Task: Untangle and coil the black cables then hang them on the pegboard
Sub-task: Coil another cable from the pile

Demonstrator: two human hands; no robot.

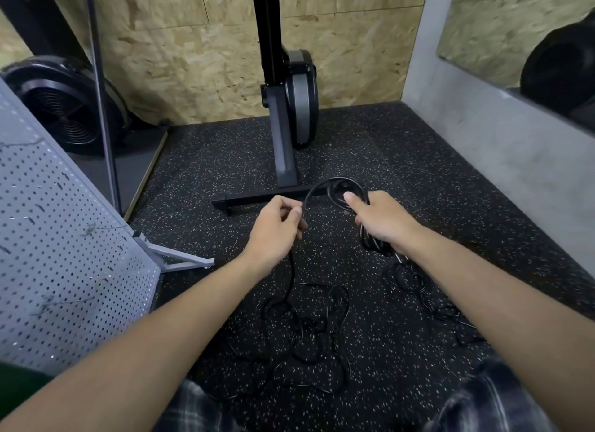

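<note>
Right hand [381,220] closed around a bundle of black loops, the coil [346,190] arching above the thumb and more turns hanging below the fist. Left hand [277,230] pinched shut on a single strand of the same cable, just left of the coil, feeding the next turn. From that pinch, cable dropping straight to the floor and into a loose tangle [309,331] between the forearms, near the knees; a second, smaller snarl [428,299] lying under the right forearm, hard to tell whether joined to the first.

Likely light, limp and fairly smooth cable, springy enough to kink and to slip loops out of a slack grip; best taken a short way along the free strand, sliding through the fingers, with the coil held firmly at one side. Knots in the tangle probably need easing rather than pulling.

Dark speckled rubber floor [402,148] underneath. Grey pegboard [64,245] leaning at near left on a metal foot, a few hooks showing. Black exercise-machine stand [283,161] at far centre, chipboard wall [193,45] behind, grey concrete wall at right
</note>
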